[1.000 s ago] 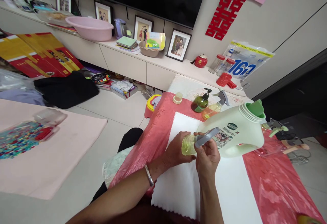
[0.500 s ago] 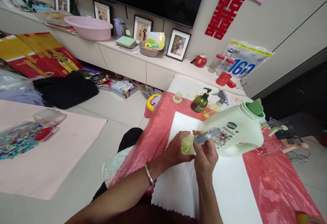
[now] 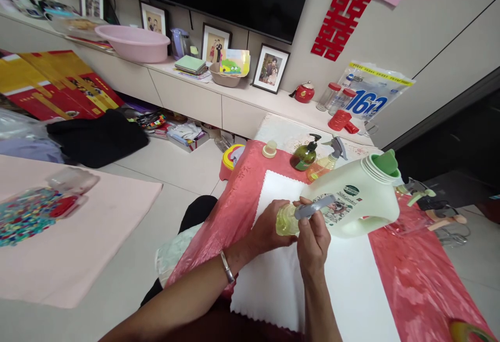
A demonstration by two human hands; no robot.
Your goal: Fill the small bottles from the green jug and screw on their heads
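Note:
My left hand (image 3: 267, 230) is wrapped round a small clear bottle of yellow-green liquid (image 3: 284, 221), held over a white cloth (image 3: 351, 285). My right hand (image 3: 313, 235) grips the bottle's grey spray head (image 3: 314, 207) at its top. Just behind them a large pale green jug with a green spout (image 3: 361, 196) stands on the cloth.
The cloth lies on a red plastic table cover (image 3: 422, 279). At the far end stand a dark green pump bottle (image 3: 305, 154), a yellow spray bottle (image 3: 326, 162) and a small cream cap (image 3: 269, 149). A pink-covered table (image 3: 97, 227) with coloured beads (image 3: 27, 212) is at the left.
Both hands stay on the small bottle and its spray head. The view has shifted slightly; nothing else has visibly moved.

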